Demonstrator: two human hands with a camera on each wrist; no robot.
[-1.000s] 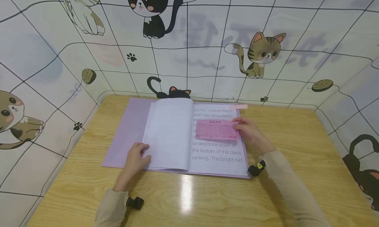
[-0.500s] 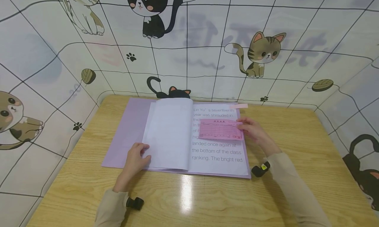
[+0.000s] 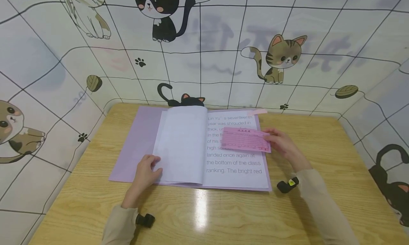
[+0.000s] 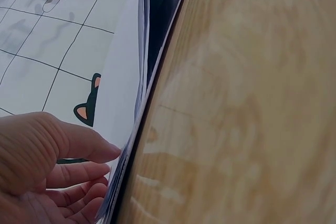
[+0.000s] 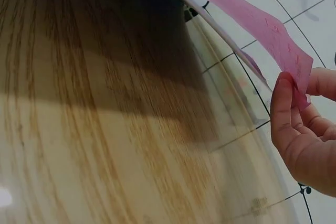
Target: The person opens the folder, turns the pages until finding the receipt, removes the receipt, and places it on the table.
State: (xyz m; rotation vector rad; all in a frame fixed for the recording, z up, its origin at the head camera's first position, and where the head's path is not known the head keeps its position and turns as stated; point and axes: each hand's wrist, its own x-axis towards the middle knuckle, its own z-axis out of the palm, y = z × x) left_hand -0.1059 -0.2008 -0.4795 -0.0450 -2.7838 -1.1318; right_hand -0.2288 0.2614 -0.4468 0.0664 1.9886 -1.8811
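Observation:
A booklet with a lavender cover lies spread on the table, its left page blank and its right page printed with large English text. My right hand pinches the right end of a pink printed paper slip between thumb and fingers. The slip overlaps the printed page and sticks out past its right edge, hiding some words. In the right wrist view the slip looks lifted and slightly bent. At the lower left of the blank page, my left hand rests with loosely bent fingers, the thumb touching the pages.
A pale pink tab juts from the top right corner of the booklet. The wooden table reaches back to a cat-patterned wall covering. Each wrist wears a small black camera, such as the right camera.
My right hand has drawn the pink slip to the right, uncovering more words on the page's left side. My left hand has stayed in place.

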